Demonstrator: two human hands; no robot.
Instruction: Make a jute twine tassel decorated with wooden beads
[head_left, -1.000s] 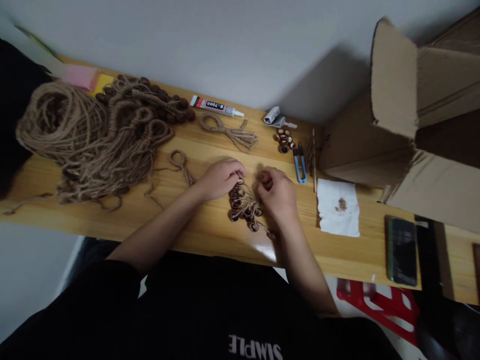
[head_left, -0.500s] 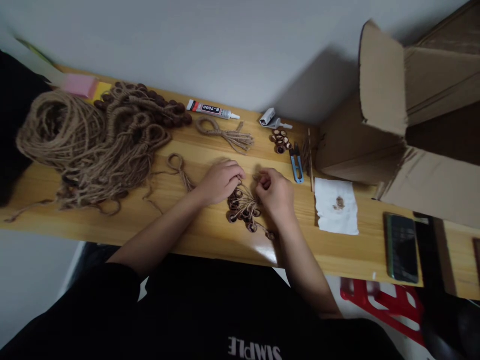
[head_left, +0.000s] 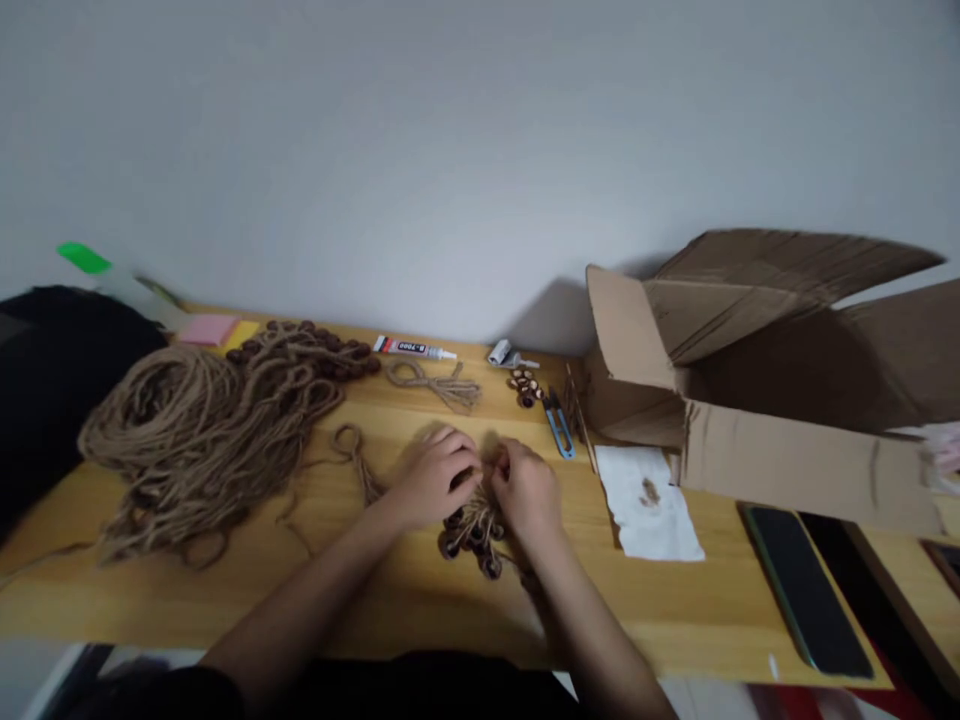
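A bunch of jute twine strands with dark brown round beads or nut shells [head_left: 471, 540] lies on the wooden table between my hands. My left hand [head_left: 437, 478] curls over the upper strands, fingers and thumb closed around the twine. Pinched together at the bunch's right side, my right hand [head_left: 527, 488] grips a twine end; its fingertips partly hide it. A looped twine cord [head_left: 360, 460] runs left from under my left hand.
At left lies a big heap of jute twine [head_left: 202, 440]. Behind are a glue tube [head_left: 412, 347], a tied twine bundle [head_left: 435, 384] and cut shells [head_left: 525, 385]. To the right are blue thread snips [head_left: 559, 425], a stained tissue [head_left: 651, 505], a cardboard box [head_left: 795, 450] and a phone [head_left: 806, 590].
The view has tilted up, so everything sits lower and more wall and box show. My hands stay at the bunch, and my right hand is a little closer to my left.
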